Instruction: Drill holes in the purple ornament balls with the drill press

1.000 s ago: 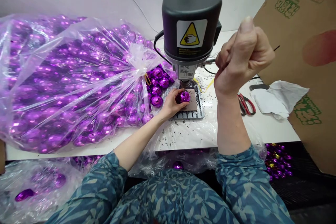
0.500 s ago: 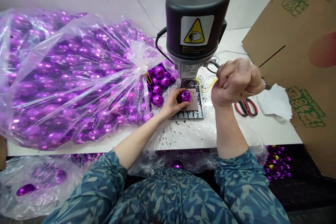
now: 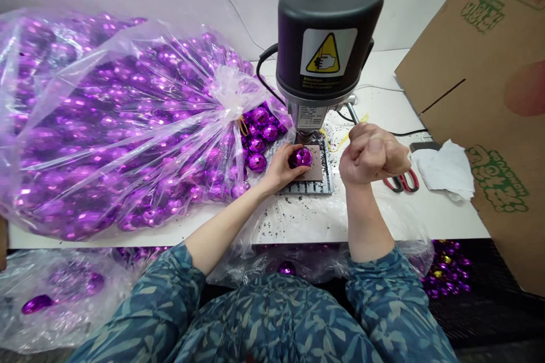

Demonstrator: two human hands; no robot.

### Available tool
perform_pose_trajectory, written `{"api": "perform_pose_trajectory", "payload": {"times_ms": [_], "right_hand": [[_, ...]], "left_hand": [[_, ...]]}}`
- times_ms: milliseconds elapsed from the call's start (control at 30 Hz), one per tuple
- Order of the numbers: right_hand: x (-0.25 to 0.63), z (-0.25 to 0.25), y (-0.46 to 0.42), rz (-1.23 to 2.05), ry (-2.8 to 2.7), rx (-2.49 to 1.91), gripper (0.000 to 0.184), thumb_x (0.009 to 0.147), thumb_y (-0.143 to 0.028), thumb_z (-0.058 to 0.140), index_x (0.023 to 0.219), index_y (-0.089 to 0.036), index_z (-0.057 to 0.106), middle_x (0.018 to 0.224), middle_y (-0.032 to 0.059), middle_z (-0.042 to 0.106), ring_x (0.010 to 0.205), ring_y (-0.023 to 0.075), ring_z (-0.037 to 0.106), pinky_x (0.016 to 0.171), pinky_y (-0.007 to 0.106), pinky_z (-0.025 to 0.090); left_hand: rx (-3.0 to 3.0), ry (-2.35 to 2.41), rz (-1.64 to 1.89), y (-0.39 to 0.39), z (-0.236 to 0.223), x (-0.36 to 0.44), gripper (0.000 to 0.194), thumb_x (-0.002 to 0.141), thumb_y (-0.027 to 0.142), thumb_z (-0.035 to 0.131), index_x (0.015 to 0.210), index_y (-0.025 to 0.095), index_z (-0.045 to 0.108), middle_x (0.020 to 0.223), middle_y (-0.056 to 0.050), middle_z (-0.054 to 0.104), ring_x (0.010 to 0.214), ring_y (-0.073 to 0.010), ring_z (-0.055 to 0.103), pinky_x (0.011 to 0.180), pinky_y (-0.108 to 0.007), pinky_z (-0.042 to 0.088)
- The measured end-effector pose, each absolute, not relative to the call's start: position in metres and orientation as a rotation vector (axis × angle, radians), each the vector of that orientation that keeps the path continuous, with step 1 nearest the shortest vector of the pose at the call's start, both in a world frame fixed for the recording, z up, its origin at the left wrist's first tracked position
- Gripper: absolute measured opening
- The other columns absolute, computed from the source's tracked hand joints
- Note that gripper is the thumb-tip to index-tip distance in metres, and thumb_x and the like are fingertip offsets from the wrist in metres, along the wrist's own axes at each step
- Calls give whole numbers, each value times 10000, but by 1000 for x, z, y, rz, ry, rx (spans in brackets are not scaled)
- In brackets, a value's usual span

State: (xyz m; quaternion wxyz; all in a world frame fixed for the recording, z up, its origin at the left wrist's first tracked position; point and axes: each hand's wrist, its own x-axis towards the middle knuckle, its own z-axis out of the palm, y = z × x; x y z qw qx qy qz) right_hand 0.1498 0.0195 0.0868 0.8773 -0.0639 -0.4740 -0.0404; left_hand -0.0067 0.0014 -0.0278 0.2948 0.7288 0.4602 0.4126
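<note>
A shiny purple faceted ball [image 3: 304, 157] rests on a brown board [image 3: 315, 171] on the slotted metal base [image 3: 326, 181] of a drill press [image 3: 330, 28]. My left hand [image 3: 283, 168] grips it from the left, thumb in front and fingers behind. A dark spot shows on the ball's top, below the machine's chuck [image 3: 305, 136]. My right hand [image 3: 373, 154] is closed round the end of the press's metal feed lever [image 3: 352, 113]; the grip itself is hidden inside the fist.
A big clear bag [image 3: 106, 125] of purple balls fills the left, with loose balls [image 3: 257, 162] at its mouth. Red-handled scissors [image 3: 402, 181], white tissue [image 3: 445, 169] and a cardboard box [image 3: 489, 108] are at right. Dark shavings litter the white table [image 3: 298, 224].
My right fist has come down and slightly left with the lever, more of which now shows. My left hand still holds the ball on the board. The view has shifted slightly.
</note>
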Motion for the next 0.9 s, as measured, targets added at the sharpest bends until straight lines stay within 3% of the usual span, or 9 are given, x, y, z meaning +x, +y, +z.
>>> {"api": "perform_pose_trajectory", "payload": {"times_ms": [167, 233, 333, 400, 567, 667, 800, 900], "right_hand": [[144, 125, 10, -1, -999, -249, 662, 940, -338, 668, 546, -175, 161, 410, -79, 190, 337, 15, 187, 368, 245, 110], [143, 147, 7, 108, -1029, -437, 681, 956, -484, 665, 532, -198, 215, 417, -72, 260, 364, 21, 256, 407, 271, 138], [144, 168, 9, 152, -1068, -502, 703, 875, -722, 633, 538, -221, 272, 424, -74, 311, 372, 20, 269, 437, 282, 177], [145, 170, 12, 162, -1069, -493, 699, 823, -789, 592, 548, -219, 296, 434, -74, 329, 379, 23, 285, 447, 275, 195], [146, 164, 17, 150, -1059, -459, 605, 925, -590, 639, 575, -208, 327, 461, -81, 327, 396, 12, 311, 469, 251, 206], [145, 163, 19, 149, -1040, -431, 619, 907, -607, 656, 572, -212, 318, 453, -85, 314, 384, 9, 302, 455, 255, 189], [145, 164, 19, 171, -1024, -419, 655, 844, -703, 635, 568, -209, 305, 446, -88, 302, 369, 6, 289, 432, 254, 159], [145, 164, 18, 179, -1033, -416, 632, 868, -661, 631, 572, -203, 311, 448, -86, 313, 380, -1, 298, 440, 242, 172]], "left_hand": [[1899, 1241, 1086, 2, -26, -4, 567, 773, 271, 931, 1271, 194, 673, 1230, -110, 711, 1171, -307, 681, 1047, -477, 546], [1862, 1284, 1089, -5, -24, -3, 556, 766, 242, 918, 1248, 175, 650, 1219, -120, 706, 1144, -303, 685, 1014, -472, 558], [1865, 1346, 1076, -29, -15, -9, 503, 759, 196, 886, 1189, 177, 625, 1165, -114, 704, 1081, -294, 685, 935, -444, 573], [1949, 1302, 1002, -52, -4, -18, 460, 771, 196, 870, 1163, 199, 628, 1138, -98, 704, 1054, -283, 679, 900, -417, 570], [2201, 1104, 699, -84, 20, -49, 357, 880, 366, 847, 1165, 241, 672, 1092, -72, 707, 1017, -279, 668, 884, -403, 561], [2300, 1478, 724, -63, 16, -66, 186, 1000, 238, 658, 1182, 217, 687, 1177, -129, 689, 1116, -329, 635, 980, -483, 539], [2315, 1839, 508, -30, 6, -82, 325, 863, 52, 658, 1156, 186, 707, 1178, -171, 674, 1159, -387, 619, 995, -539, 529], [2197, 1706, 631, -27, 9, -83, 367, 845, 95, 705, 1196, 203, 709, 1196, -143, 675, 1130, -345, 658, 994, -504, 547]]}}
